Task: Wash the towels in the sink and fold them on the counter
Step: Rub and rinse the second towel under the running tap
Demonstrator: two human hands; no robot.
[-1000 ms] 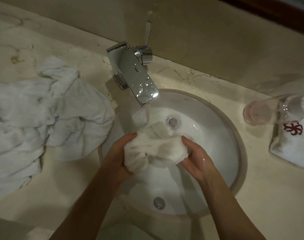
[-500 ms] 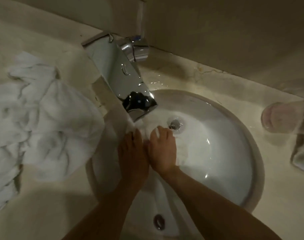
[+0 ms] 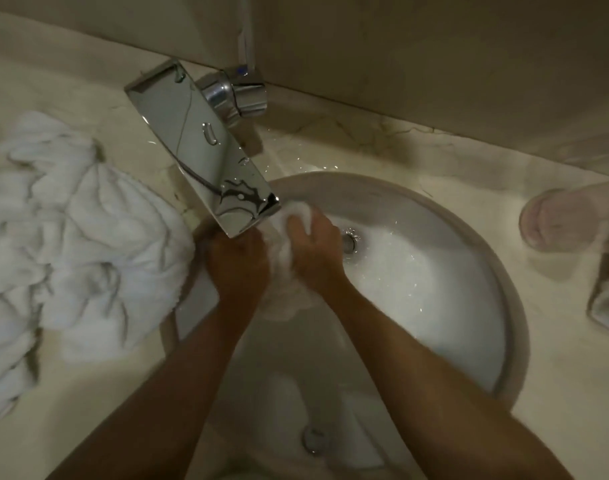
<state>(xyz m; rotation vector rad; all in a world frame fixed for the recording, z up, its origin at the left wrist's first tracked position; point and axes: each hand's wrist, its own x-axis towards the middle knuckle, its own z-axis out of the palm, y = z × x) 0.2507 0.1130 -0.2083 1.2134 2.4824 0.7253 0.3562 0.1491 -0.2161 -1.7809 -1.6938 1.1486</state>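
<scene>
A small white towel [image 3: 283,258] is bunched in the round white sink [image 3: 434,306], right under the chrome faucet spout [image 3: 206,168]. My left hand [image 3: 239,265] grips its left side, fingers partly hidden under the spout. My right hand [image 3: 315,247] grips its right side, with cloth bulging between thumb and fingers. Both hands press close together. A pile of crumpled white towels [image 3: 78,244] lies on the marble counter [image 3: 71,393] to the left of the sink.
The faucet handle [image 3: 240,95] stands behind the spout by the wall. The drain [image 3: 348,240] lies just right of my right hand. A clear glass [image 3: 559,220] lies on its side at the right, with a folded cloth [image 3: 608,306] beside it.
My hands carried the towel from the middle of the basin up under the spout. They went from pressing down on it to gripping and squeezing it. The camera moved closer.
</scene>
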